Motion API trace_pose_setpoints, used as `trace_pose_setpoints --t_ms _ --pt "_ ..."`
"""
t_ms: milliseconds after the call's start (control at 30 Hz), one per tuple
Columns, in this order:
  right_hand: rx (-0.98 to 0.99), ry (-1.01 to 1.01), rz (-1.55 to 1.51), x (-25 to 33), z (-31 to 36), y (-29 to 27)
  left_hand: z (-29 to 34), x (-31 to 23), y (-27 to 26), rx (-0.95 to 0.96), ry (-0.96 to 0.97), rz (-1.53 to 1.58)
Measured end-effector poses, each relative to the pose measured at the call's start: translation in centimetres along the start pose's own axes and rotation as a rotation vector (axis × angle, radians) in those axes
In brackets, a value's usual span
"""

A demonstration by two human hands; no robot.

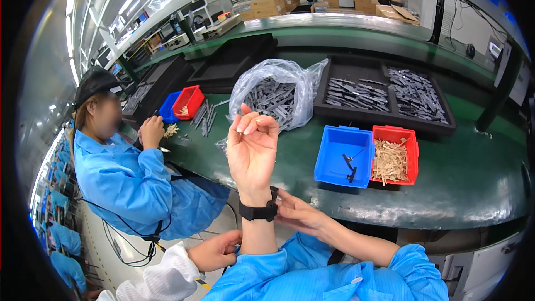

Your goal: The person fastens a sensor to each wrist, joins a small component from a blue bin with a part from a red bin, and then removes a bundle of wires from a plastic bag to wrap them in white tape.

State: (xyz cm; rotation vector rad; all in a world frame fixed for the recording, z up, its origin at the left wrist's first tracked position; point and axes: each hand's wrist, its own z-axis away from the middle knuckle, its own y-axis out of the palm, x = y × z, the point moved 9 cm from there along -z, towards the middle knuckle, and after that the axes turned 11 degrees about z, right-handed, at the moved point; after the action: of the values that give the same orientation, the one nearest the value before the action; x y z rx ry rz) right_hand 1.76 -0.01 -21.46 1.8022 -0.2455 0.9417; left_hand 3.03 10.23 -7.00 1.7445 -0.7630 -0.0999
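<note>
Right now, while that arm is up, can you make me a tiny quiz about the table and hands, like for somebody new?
1. Which of the camera wearer's wrists has the black band on it: A, left, or B, right?
2. True or false: the nearer red bin has tan pieces in it and sits right beside a blue bin.
3. Fill in the colour: the clear plastic bag is full of ____ parts.

Key:
1. A, just below the raised left hand.
2. True.
3. Gray.
</note>
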Motion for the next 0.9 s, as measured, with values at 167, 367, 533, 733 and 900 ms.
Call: trace_pose_setpoints --t_ms 167,367,533,733,900 --pt "-0.058 0.036 -0.014 -1.7 -1.2 1.6 1.0 -2.9 2.8 0.085 0.096 -0.168" --pt "-0.334 -0.007 0.154 -1.8 -0.5 0.3 3.3 -9.0 2.4 -0.003 0.858 -1.564" --pt "-0.542 0.037 0.365 -1.2 0.8 -0.9 1.9 -5.0 -1.1 0.275 0.614 -2.187" --pt "-0.625 -0.005 0.429 0.0 0.9 -0.8 0.9 -8.3 -5.5 -0.096 0.513 -1.734" --pt "-0.590 0.031 0.520 -0.3 1.0 -1.3 0.1 -5.5 -7.2 -0.094 0.277 -1.734"
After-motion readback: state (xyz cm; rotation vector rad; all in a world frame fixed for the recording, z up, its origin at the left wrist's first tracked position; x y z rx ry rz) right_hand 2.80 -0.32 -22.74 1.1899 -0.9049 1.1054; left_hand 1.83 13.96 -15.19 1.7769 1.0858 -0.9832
